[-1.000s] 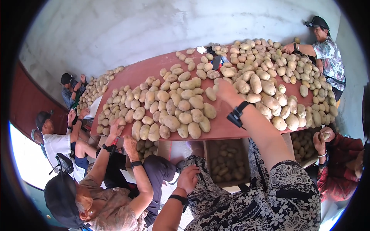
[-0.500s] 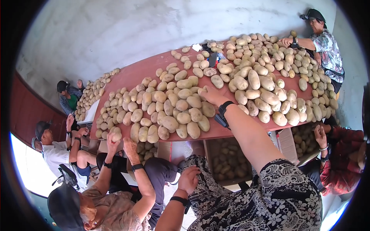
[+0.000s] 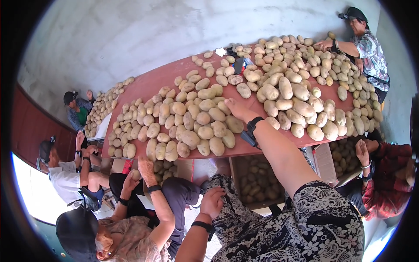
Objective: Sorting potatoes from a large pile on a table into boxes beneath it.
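Observation:
My right hand [image 3: 239,109] reaches over the red table [image 3: 187,72], between two heaps of potatoes. Its fingers are stretched out beside the right end of the middle heap [image 3: 190,138], and no potato shows in its grasp. To its right lies the bigger heap of potatoes [image 3: 301,107]. My left hand [image 3: 212,202] is low over my patterned black-and-white clothing, back of the hand up. Its fingers are loosely bent and apart from the thumb, with nothing visible in them. Dark bands circle both wrists.
Below the table edge stands a cardboard box of potatoes [image 3: 257,179], with another box of potatoes [image 3: 345,153] at the right. A co-worker on my left holds a potato [image 3: 135,175]. Other people sit or stand around the table. A dark phone-like object [image 3: 239,65] lies among the potatoes.
My right hand has shifted slightly, its fingers now straighter. My left hand has hardly moved. The co-worker on my left has lowered a potato from the table edge toward the lap.

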Action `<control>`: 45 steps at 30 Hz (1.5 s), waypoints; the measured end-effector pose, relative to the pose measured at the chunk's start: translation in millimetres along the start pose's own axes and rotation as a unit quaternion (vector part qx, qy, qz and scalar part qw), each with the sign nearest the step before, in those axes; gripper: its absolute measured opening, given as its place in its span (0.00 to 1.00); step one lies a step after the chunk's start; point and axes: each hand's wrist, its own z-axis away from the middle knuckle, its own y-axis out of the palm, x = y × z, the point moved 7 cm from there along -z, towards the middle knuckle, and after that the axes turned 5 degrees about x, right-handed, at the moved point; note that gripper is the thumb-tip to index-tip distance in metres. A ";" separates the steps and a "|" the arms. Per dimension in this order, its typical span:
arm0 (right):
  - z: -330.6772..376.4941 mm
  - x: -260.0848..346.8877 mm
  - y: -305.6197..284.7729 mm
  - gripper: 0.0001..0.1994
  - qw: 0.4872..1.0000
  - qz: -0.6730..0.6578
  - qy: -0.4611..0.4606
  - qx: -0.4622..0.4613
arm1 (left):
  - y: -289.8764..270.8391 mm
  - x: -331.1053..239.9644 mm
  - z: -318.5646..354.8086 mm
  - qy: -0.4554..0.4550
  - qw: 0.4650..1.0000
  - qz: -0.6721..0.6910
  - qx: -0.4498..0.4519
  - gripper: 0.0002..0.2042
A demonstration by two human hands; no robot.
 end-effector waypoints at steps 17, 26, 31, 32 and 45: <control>105.0 28.9 -200.2 0.16 0.792 0.498 0.212 -0.283 | -1.3 -2.6 -0.2 0.024 1.000 -0.004 -0.021 0.13; 104.3 34.0 -201.6 0.25 0.838 0.409 0.228 -0.279 | -0.1 0.4 1.1 0.010 1.000 -0.003 -0.007 0.13; 76.7 82.1 -100.1 0.33 0.963 0.206 -0.014 -0.172 | 1.0 1.9 -0.1 0.012 1.000 -0.015 0.005 0.13; 69.0 94.8 -73.3 0.34 0.972 0.183 -0.064 -0.130 | 1.4 2.0 -0.1 0.011 1.000 -0.016 0.008 0.13; 70.8 127.3 32.7 0.24 0.922 0.278 -0.263 -0.065 | 1.1 -1.3 0.1 0.015 1.000 0.011 -0.010 0.13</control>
